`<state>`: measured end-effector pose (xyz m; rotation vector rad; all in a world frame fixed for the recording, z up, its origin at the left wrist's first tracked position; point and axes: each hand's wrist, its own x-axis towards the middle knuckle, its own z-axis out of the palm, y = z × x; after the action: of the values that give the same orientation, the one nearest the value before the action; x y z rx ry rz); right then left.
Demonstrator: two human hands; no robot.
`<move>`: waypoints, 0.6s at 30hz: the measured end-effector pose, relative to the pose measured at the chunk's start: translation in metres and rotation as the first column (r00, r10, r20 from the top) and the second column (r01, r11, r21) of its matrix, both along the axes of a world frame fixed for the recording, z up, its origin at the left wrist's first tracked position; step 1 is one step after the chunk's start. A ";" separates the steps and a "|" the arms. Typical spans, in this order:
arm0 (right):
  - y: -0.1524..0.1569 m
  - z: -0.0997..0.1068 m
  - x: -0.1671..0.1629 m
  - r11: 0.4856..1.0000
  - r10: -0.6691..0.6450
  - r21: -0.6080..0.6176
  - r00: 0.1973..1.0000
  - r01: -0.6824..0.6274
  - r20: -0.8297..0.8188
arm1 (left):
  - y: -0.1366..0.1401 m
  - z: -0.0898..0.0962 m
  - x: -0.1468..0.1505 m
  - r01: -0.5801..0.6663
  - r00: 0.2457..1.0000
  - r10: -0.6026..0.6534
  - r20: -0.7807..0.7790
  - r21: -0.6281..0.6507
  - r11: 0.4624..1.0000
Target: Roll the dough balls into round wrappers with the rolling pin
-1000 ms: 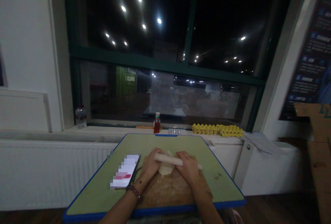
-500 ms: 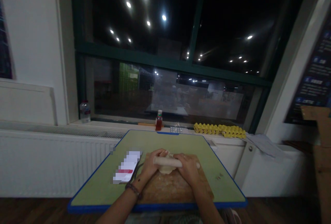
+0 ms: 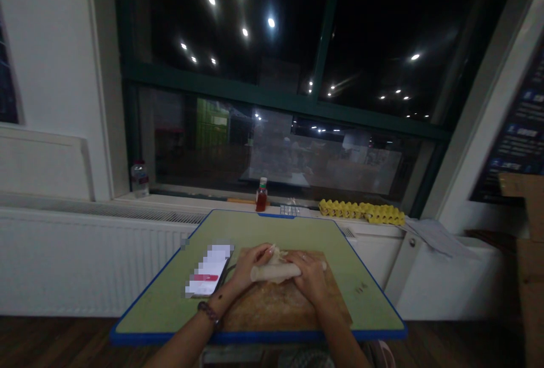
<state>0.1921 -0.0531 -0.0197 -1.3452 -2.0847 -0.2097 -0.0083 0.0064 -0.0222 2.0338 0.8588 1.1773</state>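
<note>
Head view: two bare hands work over a wooden board (image 3: 276, 308) on a green, blue-edged tabletop (image 3: 376, 311).
Rolling pin: the pale pin (image 3: 276, 272) lies crosswise over the far half of the board, its right end showing past the right hand.
Dough: a thin, pale, crumpled piece (image 3: 277, 253) sits between the hands, mostly on the far side of the pin, with a sliver showing on the near side.
Left hand: bent around the pin's left end (image 3: 252, 261), fingers curled toward the dough's edge (whether they pinch it, I cannot tell).
Right hand: closed over the right part of the pin (image 3: 311, 276), fingers bent across its top.
Bracelet: a dark beaded band (image 3: 208, 312) circles the left wrist.
Phone: a lit phone (image 3: 210, 271) lies left of the board, near the left forearm (its screen is pixelated).
Windowsill: beyond the tabletop stand a red-filled bottle with a white cap (image 3: 261, 198) and, far left, a clear bottle (image 3: 140, 180); a yellow egg tray (image 3: 361, 211) lies to the right.
Radiator: a white ribbed one (image 3: 63, 260) runs beneath the sill at left.
Window: dark panes (image 3: 238, 147) showing bright spots of light.
</note>
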 end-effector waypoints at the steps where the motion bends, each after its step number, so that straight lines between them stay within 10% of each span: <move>1: -0.001 0.001 0.000 1.000 -0.003 0.002 1.000 0.003 -0.012 | -0.003 0.002 0.002 -0.003 1.000 0.003 -0.013 0.013 1.000; 18: 0.012 -0.009 0.001 0.995 -0.066 -0.071 0.989 0.076 0.129 | -0.019 -0.010 0.003 -0.058 0.997 0.052 -0.054 -0.099 0.993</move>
<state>0.1927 -0.0411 -0.0284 -1.4879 -2.1702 -0.2551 -0.0056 -0.0128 -0.0322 1.9776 0.9854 1.0923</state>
